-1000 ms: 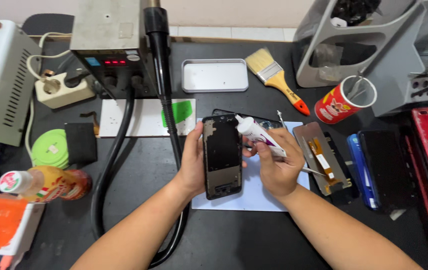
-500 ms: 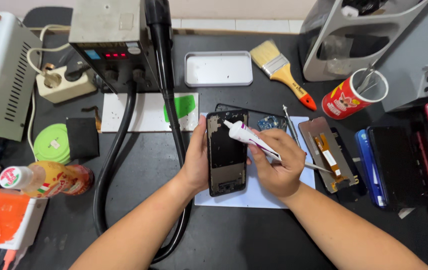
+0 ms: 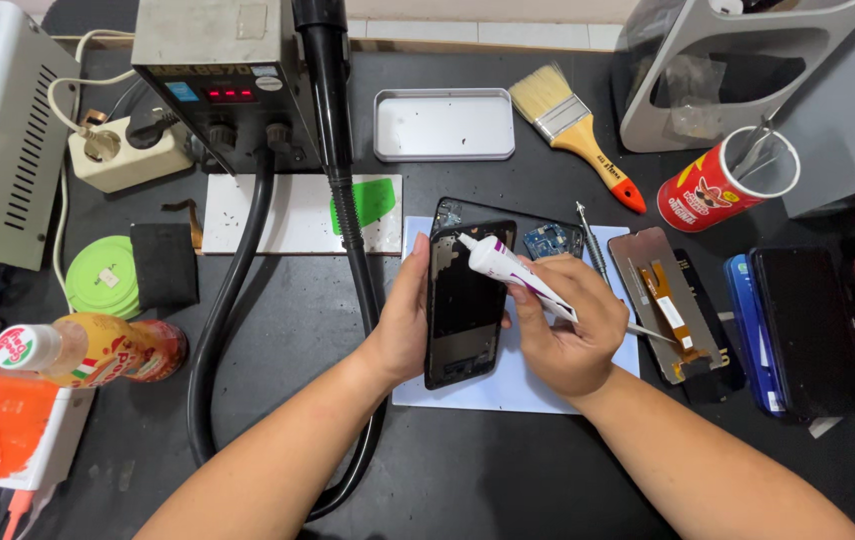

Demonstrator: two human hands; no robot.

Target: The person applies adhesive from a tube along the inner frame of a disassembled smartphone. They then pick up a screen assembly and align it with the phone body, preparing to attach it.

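Left hand (image 3: 403,325) is wrapped around the left edge of the phone frame (image 3: 465,305), holding it over the pale blue mat (image 3: 508,385). Right hand (image 3: 568,325) pinches the white glue tube (image 3: 513,272), nozzle at the frame's top edge.

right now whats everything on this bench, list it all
phone frame: 1, black, centre, on pale sheet
glue tube: 1, white, over frame's top
hot-air station: 1, grey, top left
metal tray: 1, silver, top centre
paintbrush: 1, yellow handle, right of tray
snack can: 1, red, upper right
screen panel: 1, grey, right of sheet
bottle: 1, orange, left
left hand: grips frame's edge
right hand: holds tube
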